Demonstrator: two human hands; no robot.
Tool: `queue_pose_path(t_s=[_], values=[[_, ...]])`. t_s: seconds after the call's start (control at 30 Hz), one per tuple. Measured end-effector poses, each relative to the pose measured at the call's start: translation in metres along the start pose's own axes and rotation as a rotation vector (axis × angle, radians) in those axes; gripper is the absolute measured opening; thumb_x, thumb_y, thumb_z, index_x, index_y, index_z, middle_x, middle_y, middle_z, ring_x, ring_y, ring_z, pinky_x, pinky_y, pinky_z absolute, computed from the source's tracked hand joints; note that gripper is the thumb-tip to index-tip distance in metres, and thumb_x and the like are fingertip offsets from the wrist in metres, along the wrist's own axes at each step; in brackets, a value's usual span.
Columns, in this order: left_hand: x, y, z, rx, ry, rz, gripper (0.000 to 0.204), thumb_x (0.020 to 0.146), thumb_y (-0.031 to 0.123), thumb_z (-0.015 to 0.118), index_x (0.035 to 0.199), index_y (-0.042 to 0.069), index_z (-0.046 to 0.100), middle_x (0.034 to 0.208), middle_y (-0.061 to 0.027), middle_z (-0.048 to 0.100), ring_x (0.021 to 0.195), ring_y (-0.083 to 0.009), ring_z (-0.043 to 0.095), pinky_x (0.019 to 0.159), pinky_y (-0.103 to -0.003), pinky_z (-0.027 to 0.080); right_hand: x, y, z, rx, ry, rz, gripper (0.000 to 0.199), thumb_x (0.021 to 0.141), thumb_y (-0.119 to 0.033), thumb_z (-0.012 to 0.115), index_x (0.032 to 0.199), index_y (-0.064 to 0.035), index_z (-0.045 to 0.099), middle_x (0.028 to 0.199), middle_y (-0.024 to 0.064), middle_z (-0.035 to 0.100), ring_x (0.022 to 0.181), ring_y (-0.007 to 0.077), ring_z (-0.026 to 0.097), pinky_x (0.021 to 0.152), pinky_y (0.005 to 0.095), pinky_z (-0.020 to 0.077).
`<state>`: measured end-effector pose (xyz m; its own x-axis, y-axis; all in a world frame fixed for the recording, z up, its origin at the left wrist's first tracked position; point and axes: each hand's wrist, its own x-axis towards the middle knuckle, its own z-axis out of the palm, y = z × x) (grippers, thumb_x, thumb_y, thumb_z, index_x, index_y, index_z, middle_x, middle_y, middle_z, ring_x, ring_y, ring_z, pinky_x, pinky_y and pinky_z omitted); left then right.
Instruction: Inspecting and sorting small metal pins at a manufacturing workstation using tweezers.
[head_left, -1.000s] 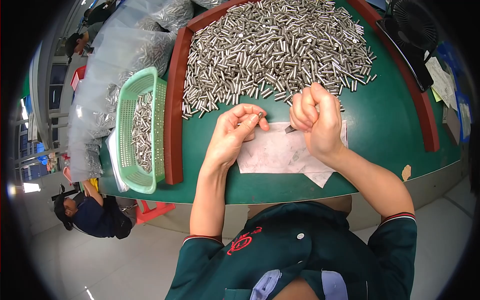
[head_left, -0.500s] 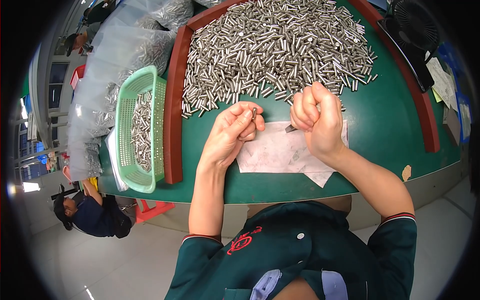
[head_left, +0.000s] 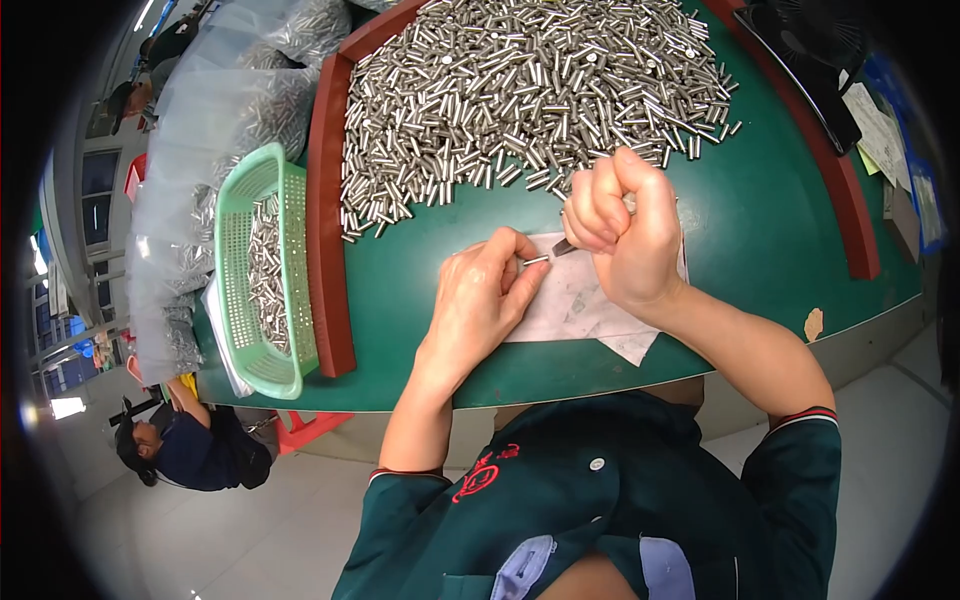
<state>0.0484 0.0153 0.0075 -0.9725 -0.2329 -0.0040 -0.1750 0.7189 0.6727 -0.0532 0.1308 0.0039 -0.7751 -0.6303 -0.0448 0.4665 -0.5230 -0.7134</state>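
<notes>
Between the thumb and fingers of my left hand (head_left: 478, 295) is a small metal pin (head_left: 536, 260), lying nearly level above a stained white cloth (head_left: 570, 305). My right hand (head_left: 630, 225) is closed in a fist around a dark flat-tipped tool (head_left: 563, 246); its tip points at the pin, a short gap away. Most of the tool is hidden in the fist, so its kind cannot be made out. Beyond both hands spreads a large heap of similar metal pins (head_left: 540, 90) on the green tabletop (head_left: 420, 235).
Dark red rails (head_left: 328, 230) border the heap at the left and right. Left of them stands a light green basket (head_left: 296, 260) holding more pins, beside clear bags (head_left: 265, 110) of pins. A black fan (head_left: 815, 40) is at the far right. Another person (head_left: 195, 445) sits at lower left.
My left hand has turned over and come nearer the cloth; the pin went from upright to nearly level, close to the tool's tip. My right hand shifted slightly left, still closed on the tool.
</notes>
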Motion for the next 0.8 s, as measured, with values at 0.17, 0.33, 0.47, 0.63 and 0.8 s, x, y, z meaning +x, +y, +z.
queue_pose_path(t_s=[0.17, 0.33, 0.47, 0.63, 0.8], values=[[0.0004, -0.0022, 0.0038, -0.05, 0.043, -0.002, 0.012, 0.072, 0.003, 0.067, 0.073, -0.001, 0.056, 0.047, 0.0005, 0.034, 0.044, -0.0077, 0.029, 0.042, -0.024, 0.028, -0.0014, 0.0002, 0.0012, 0.03, 0.018, -0.014, 0.043, 0.09, -0.028, 0.029, 0.051, -0.0123, 0.026, 0.046, -0.0006, 0.026, 0.041, 0.0092, 0.019, 0.042, 0.0249, 0.0196], [-0.0012, -0.0014, 0.0019, -0.029, 0.041, -0.054, 0.015, 0.07, 0.005, 0.068, 0.069, 0.001, 0.054, 0.049, -0.0067, 0.046, 0.042, -0.0189, 0.043, 0.043, -0.032, 0.036, -0.0007, 0.0044, 0.0015, 0.049, 0.038, 0.024, 0.042, 0.09, -0.029, 0.03, 0.051, -0.0124, 0.026, 0.046, -0.0006, 0.026, 0.041, 0.0091, 0.019, 0.042, 0.0248, 0.0196], [-0.0008, 0.0002, 0.0028, -0.053, 0.049, -0.058, 0.015, 0.069, 0.005, 0.069, 0.068, 0.001, 0.055, 0.048, -0.0066, 0.046, 0.042, -0.0175, 0.043, 0.043, -0.031, 0.035, -0.0016, 0.0037, 0.0002, 0.051, 0.027, 0.027, 0.042, 0.09, -0.029, 0.03, 0.051, -0.0125, 0.026, 0.046, -0.0006, 0.027, 0.041, 0.0091, 0.02, 0.042, 0.0248, 0.0197], [-0.0006, -0.0011, 0.0021, -0.054, 0.048, -0.059, 0.014, 0.069, 0.005, 0.069, 0.068, 0.0, 0.056, 0.048, -0.0067, 0.046, 0.041, -0.0171, 0.042, 0.042, -0.03, 0.035, -0.0018, 0.0059, 0.002, 0.017, 0.013, 0.014, 0.042, 0.09, -0.029, 0.029, 0.051, -0.0123, 0.026, 0.046, -0.0006, 0.026, 0.041, 0.0091, 0.019, 0.042, 0.025, 0.0194], [0.0009, -0.0026, 0.0014, -0.053, 0.039, -0.056, 0.014, 0.068, 0.005, 0.069, 0.068, 0.0, 0.056, 0.049, -0.007, 0.047, 0.042, -0.0169, 0.042, 0.043, -0.03, 0.035, -0.0053, 0.007, 0.006, -0.043, -0.003, -0.018, 0.043, 0.09, -0.028, 0.029, 0.051, -0.0116, 0.026, 0.046, -0.0003, 0.026, 0.042, 0.0092, 0.019, 0.042, 0.0254, 0.0197]])
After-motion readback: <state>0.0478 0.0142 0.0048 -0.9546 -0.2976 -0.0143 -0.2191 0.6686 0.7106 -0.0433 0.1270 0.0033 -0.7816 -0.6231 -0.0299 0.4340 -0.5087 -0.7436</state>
